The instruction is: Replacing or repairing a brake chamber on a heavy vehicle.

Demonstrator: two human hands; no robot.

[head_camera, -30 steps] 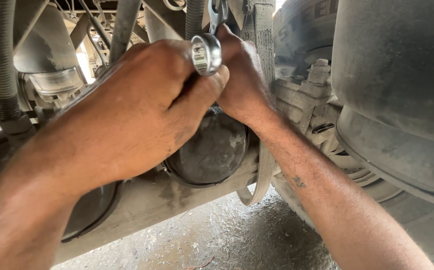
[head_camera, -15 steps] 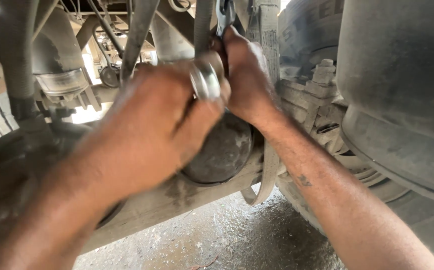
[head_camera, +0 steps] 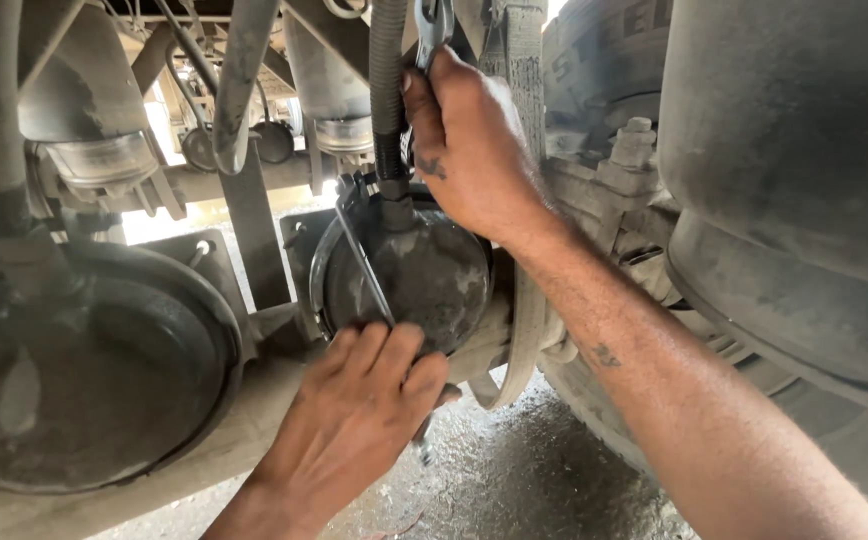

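My right hand (head_camera: pixel 469 150) is raised beside a ribbed black hose (head_camera: pixel 388 90) and is closed on a silver wrench (head_camera: pixel 432 25) whose head sticks out above my fingers. Below the hose sits a round, dirty brake chamber (head_camera: pixel 424 275) with a clamp band around its rim. My left hand (head_camera: pixel 354 415) is low in front of the chamber, fingers curled over a thin metal bar (head_camera: pixel 364 265). The bar slants from the chamber's upper left down through my fingers, and its tip shows below my hand.
A second, larger round chamber (head_camera: pixel 94 380) sits at the left on the same axle beam (head_camera: pixel 204 460). A big tyre (head_camera: pixel 804 200) fills the right side. More hoses and brackets (head_camera: pixel 244 90) hang above. Rough wet ground (head_camera: pixel 514 480) lies below.
My left hand has dropped from beside my right hand, where it held a shiny socket, to the lower front of the chamber and now holds the thin bar. My right hand stays up by the hose.
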